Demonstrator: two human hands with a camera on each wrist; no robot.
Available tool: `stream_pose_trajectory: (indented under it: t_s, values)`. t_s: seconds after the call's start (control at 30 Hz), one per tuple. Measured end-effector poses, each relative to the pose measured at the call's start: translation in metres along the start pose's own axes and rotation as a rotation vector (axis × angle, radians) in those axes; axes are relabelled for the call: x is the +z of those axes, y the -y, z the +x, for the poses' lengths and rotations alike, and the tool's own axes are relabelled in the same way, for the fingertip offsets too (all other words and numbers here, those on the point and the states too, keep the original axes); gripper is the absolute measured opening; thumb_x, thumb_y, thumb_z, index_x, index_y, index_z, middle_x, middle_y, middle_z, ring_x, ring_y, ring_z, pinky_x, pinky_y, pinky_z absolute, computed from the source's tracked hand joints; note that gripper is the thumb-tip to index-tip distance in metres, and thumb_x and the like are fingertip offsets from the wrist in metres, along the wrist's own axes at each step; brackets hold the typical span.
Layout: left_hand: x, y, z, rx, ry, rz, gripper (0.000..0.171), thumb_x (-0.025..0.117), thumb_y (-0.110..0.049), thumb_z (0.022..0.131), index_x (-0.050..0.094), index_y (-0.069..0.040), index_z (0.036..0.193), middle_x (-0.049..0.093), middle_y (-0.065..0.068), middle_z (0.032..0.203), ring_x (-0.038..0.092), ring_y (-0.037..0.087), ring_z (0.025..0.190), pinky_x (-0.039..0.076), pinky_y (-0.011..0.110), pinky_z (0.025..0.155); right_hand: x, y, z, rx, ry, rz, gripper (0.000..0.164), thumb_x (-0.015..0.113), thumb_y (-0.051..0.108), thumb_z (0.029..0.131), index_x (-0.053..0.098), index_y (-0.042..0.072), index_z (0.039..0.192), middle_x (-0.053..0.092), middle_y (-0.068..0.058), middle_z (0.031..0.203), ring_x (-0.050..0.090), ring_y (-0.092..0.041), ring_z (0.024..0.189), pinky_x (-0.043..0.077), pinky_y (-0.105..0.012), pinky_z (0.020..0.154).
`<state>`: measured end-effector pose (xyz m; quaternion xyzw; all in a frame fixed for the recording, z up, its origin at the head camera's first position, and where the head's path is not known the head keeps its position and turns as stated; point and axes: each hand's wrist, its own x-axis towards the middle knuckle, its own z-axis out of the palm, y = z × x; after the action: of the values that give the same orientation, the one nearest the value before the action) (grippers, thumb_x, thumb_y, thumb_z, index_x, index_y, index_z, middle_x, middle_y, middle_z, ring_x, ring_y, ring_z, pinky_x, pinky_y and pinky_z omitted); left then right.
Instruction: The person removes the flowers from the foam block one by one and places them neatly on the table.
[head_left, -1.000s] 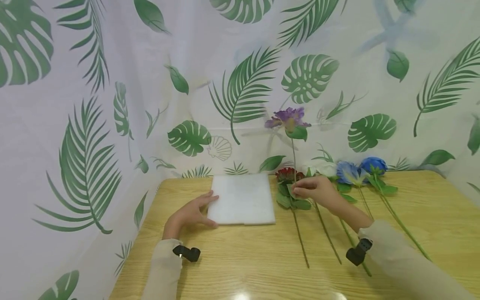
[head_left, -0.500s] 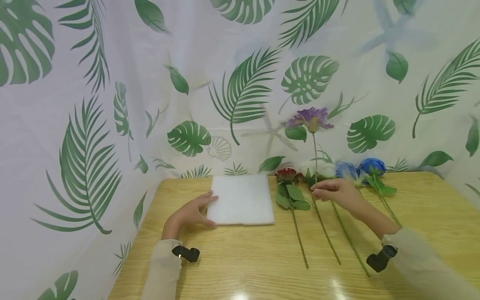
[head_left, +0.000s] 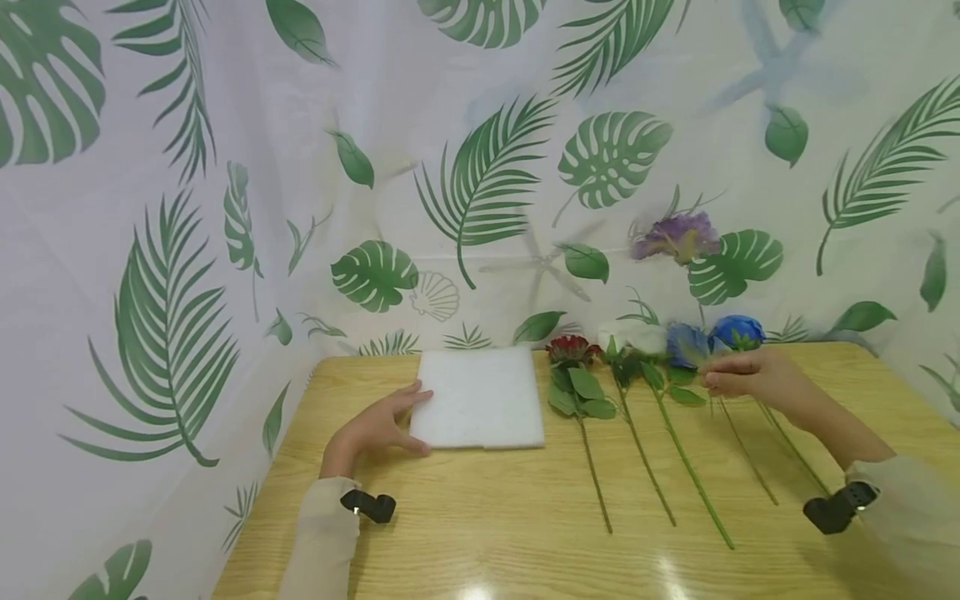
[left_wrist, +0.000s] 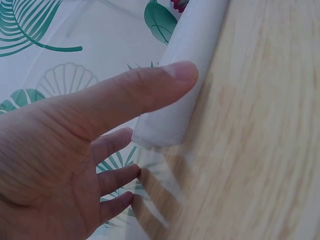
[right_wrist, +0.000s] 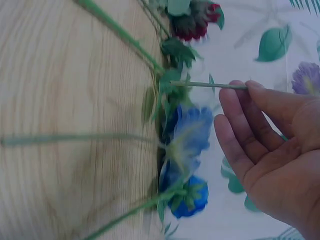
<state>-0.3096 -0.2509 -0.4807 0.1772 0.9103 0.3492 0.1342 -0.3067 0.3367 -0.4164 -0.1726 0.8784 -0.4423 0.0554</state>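
Observation:
My right hand [head_left: 772, 383] pinches the thin stem [right_wrist: 205, 85] of a purple artificial flower [head_left: 678, 237] between thumb and forefinger. The bloom stands upright above the table, in front of the leaf-printed backdrop. Beneath that hand lie a light blue flower [head_left: 688, 343] and a deeper blue rose [head_left: 737, 333]. At the left, my left hand [head_left: 375, 429] rests against the side of a white foam block [head_left: 480, 400], its fingers spread loosely and its thumb near the front corner. The left wrist view shows the thumb [left_wrist: 150, 87] in front of the block's end.
A red flower [head_left: 572, 350] and white blooms [head_left: 645, 337] lie along the back of the wooden table [head_left: 510, 517], right of the foam. Their stems point toward the front. Behind the table hangs a white curtain [head_left: 300, 75] printed with green leaves.
My right hand has carried the purple flower to the right, from over the red flower to over the blue ones. My left hand stays at the foam block.

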Motion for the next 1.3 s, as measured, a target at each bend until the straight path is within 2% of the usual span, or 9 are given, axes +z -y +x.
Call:
stream_pose_trajectory:
  t_s: [0.1, 0.23, 0.5, 0.7, 0.93, 1.0, 1.2, 1.3]
  values:
    - [0.0, 0.0, 0.0, -0.004, 0.001, -0.002, 0.095, 0.092, -0.024, 0.076, 0.043, -0.015, 0.156, 0.018, 0.011, 0.171, 0.015, 0.036, 0.158, 0.015, 0.054, 0.128, -0.015, -0.011, -0.008, 0.016, 0.012, -0.037, 0.04, 0.058, 0.016, 0.105, 0.059, -0.015, 0.132, 0.073, 0.021, 0.106, 0.071, 0.002, 0.096, 0.059, -0.021, 0.081]
    - [0.0, -0.001, 0.0, -0.004, 0.004, -0.005, 0.095, 0.091, -0.025, 0.076, 0.042, -0.015, 0.157, 0.018, 0.01, 0.171, 0.014, 0.036, 0.159, 0.015, 0.054, 0.128, -0.032, -0.021, -0.019, 0.049, 0.008, -0.029, 0.038, 0.059, 0.013, 0.104, 0.059, -0.014, 0.131, 0.073, 0.021, 0.105, 0.071, 0.003, 0.096, 0.059, -0.02, 0.08]
    - [0.0, 0.0, 0.0, 0.014, 0.007, 0.002, 0.096, 0.091, -0.026, 0.076, 0.041, -0.013, 0.157, 0.017, 0.013, 0.171, 0.014, 0.039, 0.158, 0.015, 0.056, 0.128, -0.057, -0.043, -0.039, 0.058, -0.044, -0.073, 0.029, 0.059, 0.009, 0.103, 0.068, -0.002, 0.128, 0.073, 0.024, 0.104, 0.071, 0.003, 0.09, 0.058, -0.018, 0.074]
    - [0.0, 0.0, 0.001, 0.014, 0.008, 0.005, 0.097, 0.092, -0.027, 0.075, 0.041, -0.013, 0.157, 0.017, 0.014, 0.171, 0.014, 0.039, 0.158, 0.016, 0.056, 0.127, -0.067, -0.056, -0.051, 0.101, -0.084, -0.138, 0.036, 0.063, 0.018, 0.103, 0.065, -0.005, 0.13, 0.075, 0.022, 0.102, 0.071, 0.004, 0.088, 0.06, -0.022, 0.074]
    - [0.001, -0.002, -0.001, 0.003, 0.001, -0.01, 0.097, 0.091, -0.025, 0.076, 0.04, -0.014, 0.157, 0.017, 0.013, 0.171, 0.014, 0.038, 0.158, 0.015, 0.056, 0.128, -0.076, -0.066, -0.061, 0.148, -0.1, -0.178, 0.046, 0.063, 0.02, 0.102, 0.059, -0.013, 0.134, 0.076, 0.021, 0.099, 0.071, 0.003, 0.084, 0.061, -0.022, 0.071]
    - [0.0, -0.002, -0.001, -0.002, 0.002, -0.005, 0.096, 0.091, -0.025, 0.076, 0.04, -0.014, 0.157, 0.017, 0.013, 0.171, 0.014, 0.038, 0.158, 0.015, 0.055, 0.128, -0.078, -0.068, -0.063, 0.168, -0.098, -0.205, 0.051, 0.063, 0.022, 0.103, 0.055, -0.016, 0.136, 0.077, 0.017, 0.099, 0.071, 0.003, 0.082, 0.061, -0.023, 0.071]
    - [0.0, -0.003, -0.002, 0.008, -0.003, 0.004, 0.096, 0.091, -0.025, 0.077, 0.04, -0.012, 0.157, 0.018, 0.015, 0.171, 0.015, 0.04, 0.158, 0.016, 0.057, 0.127, -0.081, -0.078, -0.068, 0.259, -0.07, -0.273, 0.058, 0.061, 0.028, 0.104, 0.051, -0.019, 0.137, 0.077, -0.018, 0.109, 0.07, 0.0, 0.079, 0.062, -0.03, 0.073]
    - [0.001, -0.003, -0.002, 0.011, -0.003, -0.004, 0.096, 0.091, -0.024, 0.077, 0.04, -0.011, 0.157, 0.018, 0.015, 0.171, 0.014, 0.04, 0.158, 0.015, 0.057, 0.127, -0.083, -0.085, -0.071, 0.293, -0.054, -0.272, 0.056, 0.061, 0.028, 0.104, 0.054, -0.019, 0.134, 0.075, -0.025, 0.11, 0.07, -0.001, 0.078, 0.063, -0.032, 0.073]
